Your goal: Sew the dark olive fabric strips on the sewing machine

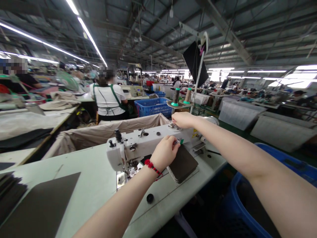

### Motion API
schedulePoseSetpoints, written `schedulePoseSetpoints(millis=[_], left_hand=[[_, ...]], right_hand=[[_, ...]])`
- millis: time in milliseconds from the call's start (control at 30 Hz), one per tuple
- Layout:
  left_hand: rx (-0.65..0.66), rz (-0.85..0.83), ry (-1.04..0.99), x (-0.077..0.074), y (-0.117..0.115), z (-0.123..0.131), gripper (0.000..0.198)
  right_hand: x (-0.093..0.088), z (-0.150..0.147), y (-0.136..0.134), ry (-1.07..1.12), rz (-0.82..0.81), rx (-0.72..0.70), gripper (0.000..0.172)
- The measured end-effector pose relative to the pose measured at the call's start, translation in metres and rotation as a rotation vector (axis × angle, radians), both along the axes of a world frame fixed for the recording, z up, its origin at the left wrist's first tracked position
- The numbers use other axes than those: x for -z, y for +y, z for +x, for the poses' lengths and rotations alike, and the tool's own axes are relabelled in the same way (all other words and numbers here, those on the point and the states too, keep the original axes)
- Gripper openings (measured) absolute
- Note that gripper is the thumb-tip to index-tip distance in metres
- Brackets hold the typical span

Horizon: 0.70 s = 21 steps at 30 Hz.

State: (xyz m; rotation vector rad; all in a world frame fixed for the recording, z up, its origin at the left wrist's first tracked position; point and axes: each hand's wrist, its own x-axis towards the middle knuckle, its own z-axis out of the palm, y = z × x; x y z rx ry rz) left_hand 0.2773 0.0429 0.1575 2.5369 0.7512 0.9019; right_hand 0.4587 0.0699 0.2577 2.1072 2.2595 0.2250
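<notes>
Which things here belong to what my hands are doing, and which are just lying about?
In hand: sewing machine; left hand, pinched shut at its front by a green tag; right hand on its top; thread cones behind; dark stack beside it.
Lying about: dark sheet on the table, black knob, blue bin, blue basket.

White industrial sewing machine [148, 142]: upright on pale green table [99, 188], needle end at left, knobs along top, dark fabric stack [183, 163] against front.
</notes>
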Motion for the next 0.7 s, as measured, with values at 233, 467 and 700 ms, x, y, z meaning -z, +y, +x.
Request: schedulePoseSetpoints(millis=[233,467,700], left_hand=[[0.036,-0.073,0.028,0.03,-0.025,-0.025,0.004],[0.05,-0.136,0.029,0.047,-0.035,-0.038,0.009],[0.064,-0.182,0.021,0.045,-0.032,-0.036,0.01]], right_hand=[[0.0,0.029,-0.031,0.225,-0.007,-0.003,0.047],[0.015,0.032,-0.043,0.326,-0.088,0.059,0.051],[0.022,0.029,-0.033,0.323,-0.082,0.112,0.049]])
